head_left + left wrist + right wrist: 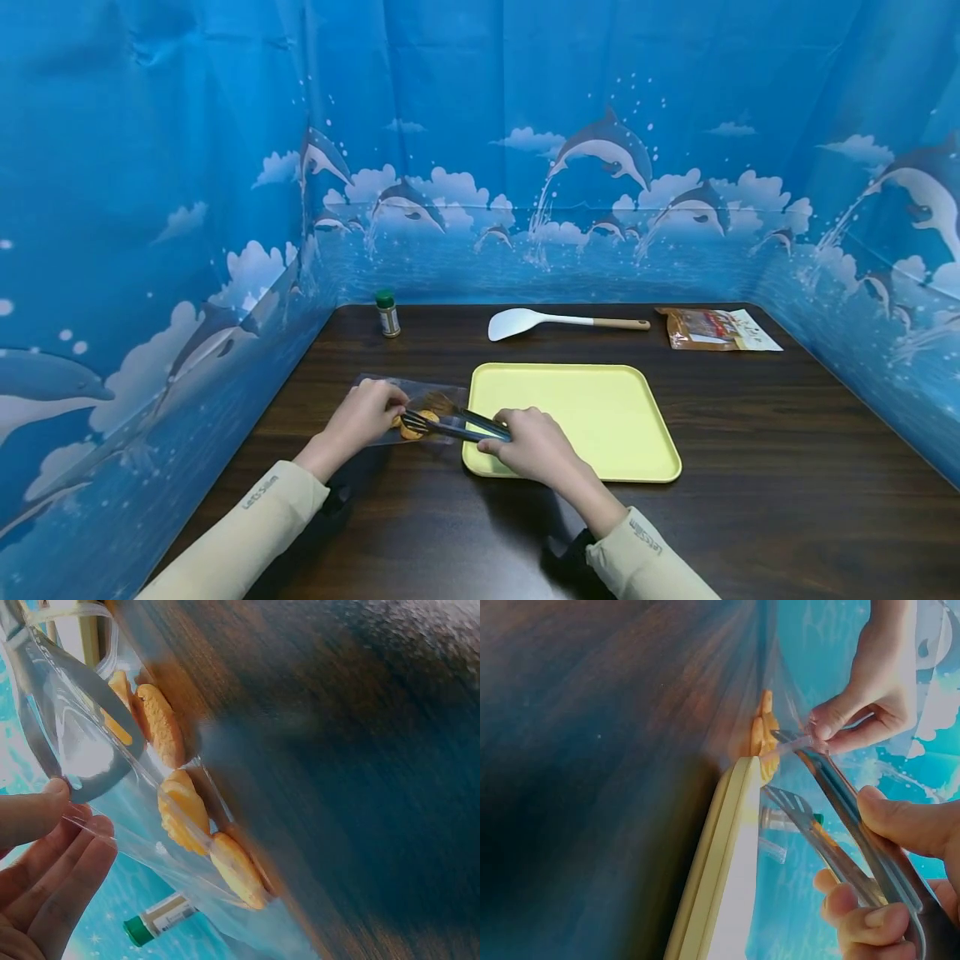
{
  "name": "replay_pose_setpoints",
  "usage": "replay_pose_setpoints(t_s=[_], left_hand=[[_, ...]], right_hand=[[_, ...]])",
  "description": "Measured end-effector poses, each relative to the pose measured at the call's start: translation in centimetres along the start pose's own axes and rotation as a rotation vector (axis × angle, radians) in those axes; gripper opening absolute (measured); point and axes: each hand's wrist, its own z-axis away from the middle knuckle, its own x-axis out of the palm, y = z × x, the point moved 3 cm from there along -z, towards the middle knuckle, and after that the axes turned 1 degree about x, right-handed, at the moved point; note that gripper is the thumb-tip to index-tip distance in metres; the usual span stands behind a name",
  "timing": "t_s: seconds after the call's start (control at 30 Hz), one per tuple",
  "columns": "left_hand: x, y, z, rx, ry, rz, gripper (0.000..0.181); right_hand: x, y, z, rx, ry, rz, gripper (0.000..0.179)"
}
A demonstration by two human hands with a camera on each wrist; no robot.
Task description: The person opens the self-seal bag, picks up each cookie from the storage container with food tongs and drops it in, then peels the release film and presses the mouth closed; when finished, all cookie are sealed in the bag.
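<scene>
Currently L hand (369, 414) pinches the edge of 1 clear bag (416, 390), thumb + fingers together on it; at least 4 biscuits (184, 814) lie inside, left of 1 yellow tray (570, 408); R hand (536, 446) is clamped round 1 pr. of tongs (450, 430), arms spread, tips by the biscuits, contact unclear; at back, 1 green-capped shaker (387, 315), 1 white spatula (517, 323), 1 pkt (712, 329).

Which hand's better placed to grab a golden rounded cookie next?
Probably the right hand: it grips long silver metal tongs aimed at the cookies, while the left hand pinches the clear plastic bag.
</scene>
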Motion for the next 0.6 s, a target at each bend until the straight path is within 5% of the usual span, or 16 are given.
replay_pose_setpoints(t_s=[0.6], left_hand=[[0.2,0.1,0.1,-0.024,0.033,-0.016,0.012]], right_hand=[[-3.0,3.7,3.9,0.116,0.068,-0.061,0.040]])
